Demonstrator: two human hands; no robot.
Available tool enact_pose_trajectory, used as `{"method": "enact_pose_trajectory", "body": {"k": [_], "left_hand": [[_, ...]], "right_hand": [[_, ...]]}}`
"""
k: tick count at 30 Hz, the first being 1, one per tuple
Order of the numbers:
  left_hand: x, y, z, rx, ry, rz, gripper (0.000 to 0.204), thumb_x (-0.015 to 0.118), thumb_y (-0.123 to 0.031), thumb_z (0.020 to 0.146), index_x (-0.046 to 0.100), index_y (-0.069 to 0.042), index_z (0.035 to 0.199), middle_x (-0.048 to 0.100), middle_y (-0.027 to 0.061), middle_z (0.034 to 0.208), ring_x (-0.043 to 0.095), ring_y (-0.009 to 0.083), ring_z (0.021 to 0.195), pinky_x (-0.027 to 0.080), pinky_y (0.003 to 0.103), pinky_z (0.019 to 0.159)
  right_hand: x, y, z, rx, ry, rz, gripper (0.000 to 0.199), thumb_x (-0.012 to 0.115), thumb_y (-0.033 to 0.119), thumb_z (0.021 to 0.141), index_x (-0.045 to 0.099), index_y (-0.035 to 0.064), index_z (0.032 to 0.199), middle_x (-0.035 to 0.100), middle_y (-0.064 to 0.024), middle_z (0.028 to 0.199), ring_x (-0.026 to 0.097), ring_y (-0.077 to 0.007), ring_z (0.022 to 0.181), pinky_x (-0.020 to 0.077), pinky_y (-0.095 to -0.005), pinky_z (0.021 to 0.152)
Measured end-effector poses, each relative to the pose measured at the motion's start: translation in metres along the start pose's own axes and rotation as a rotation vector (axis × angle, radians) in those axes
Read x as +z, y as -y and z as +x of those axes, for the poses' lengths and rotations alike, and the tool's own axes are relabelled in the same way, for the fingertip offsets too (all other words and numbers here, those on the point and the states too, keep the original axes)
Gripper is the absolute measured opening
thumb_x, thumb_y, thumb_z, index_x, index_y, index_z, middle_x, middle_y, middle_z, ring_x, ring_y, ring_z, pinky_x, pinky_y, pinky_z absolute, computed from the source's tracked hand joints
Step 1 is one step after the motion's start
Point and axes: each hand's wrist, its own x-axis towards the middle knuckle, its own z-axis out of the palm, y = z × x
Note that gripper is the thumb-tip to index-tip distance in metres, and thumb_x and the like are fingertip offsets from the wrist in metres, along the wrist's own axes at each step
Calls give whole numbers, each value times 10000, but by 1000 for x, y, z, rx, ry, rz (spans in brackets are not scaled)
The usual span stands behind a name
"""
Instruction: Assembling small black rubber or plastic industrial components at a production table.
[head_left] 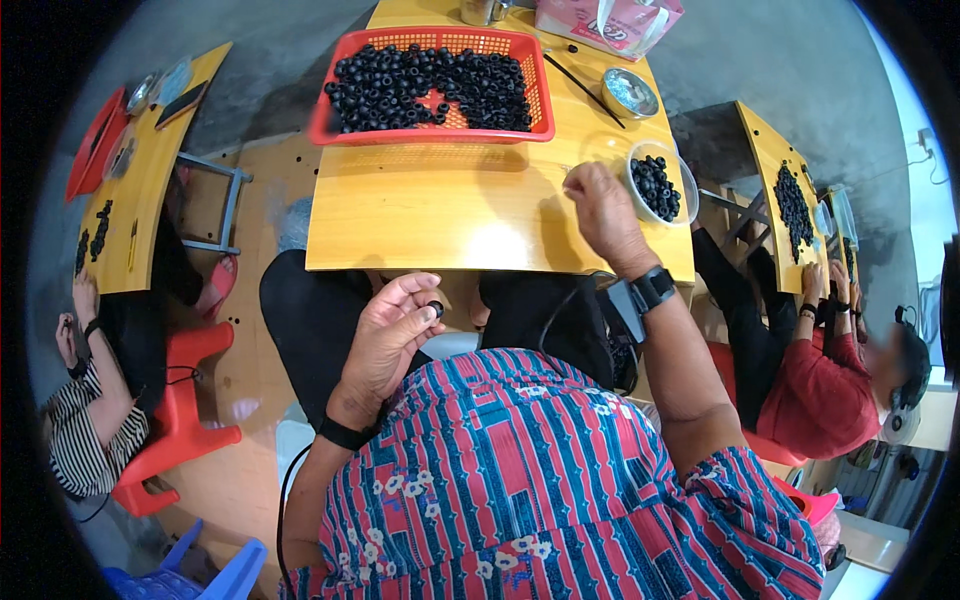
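My left hand (390,325) is in front of the table edge, above my lap. Its thumb and fingers pinch a small round black part (437,309). Over the right side of the table is my right hand (604,205), fingers curled together; what they hold, if anything, is too small to make out. Just to its right stands a clear round plastic tub (691,203) partly filled with black parts (653,187). A red plastic basket (318,120) at the far side holds many small black ring-like parts (385,85), split into two heaps.
A metal bowl (630,93), a thin black rod (583,90) and a pink bag (625,22) are on the wooden table (420,215) at the back right. Co-workers sit at side tables: one in a striped top (95,440), another in a red top (820,410).
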Motion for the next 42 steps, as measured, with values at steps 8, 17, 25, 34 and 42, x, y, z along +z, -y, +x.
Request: {"method": "enact_pose_trajectory", "body": {"k": [8, 17, 25, 34, 42], "left_hand": [[-2, 0, -2, -2, -19, -27, 329, 584, -6, 873, 514, -29, 1194, 543, 23, 986, 558, 80, 879, 505, 234, 796], [-7, 4, -3, 6, 14, -4, 325, 584, -44, 889, 498, -40, 1203, 570, 28, 993, 586, 97, 854, 519, 263, 804], [-4, 5, 0, -12, -15, -29, 322, 589, -5, 875, 522, -38, 1188, 549, 25, 1042, 557, 84, 913, 508, 244, 795], [-2, 4, -1, -25, -27, -11, 318, 595, -12, 875, 526, -34, 1185, 555, 23, 1003, 564, 82, 877, 509, 243, 792], [-3, 4, -1, -14, -36, 3, 328, 600, -39, 879, 508, -40, 1193, 577, 15, 965, 589, 86, 824, 523, 259, 797]], "right_hand": [[-74, 71, 39, -187, -275, -80, 118, 572, -21, 795, 520, 14, 895, 548, -150, 829, 567, -339, 787, 464, -396, 683], [-8, 3, -5, 98, -12, -3, 149, 533, -21, 791, 536, 17, 935, 560, -194, 893, 557, -390, 844, 460, -447, 754], [0, -3, -21, 230, -10, 13, 138, 557, -18, 771, 586, 20, 901, 589, -156, 816, 597, -322, 780, 482, -399, 716], [18, 7, -19, 238, 37, 118, 112, 594, 62, 787, 663, 62, 876, 604, -140, 827, 618, -316, 771, 501, -393, 697], [19, 4, -18, 196, 87, -4, 94, 586, 120, 808, 669, 104, 850, 608, -122, 849, 612, -330, 784, 502, -409, 706]]}}
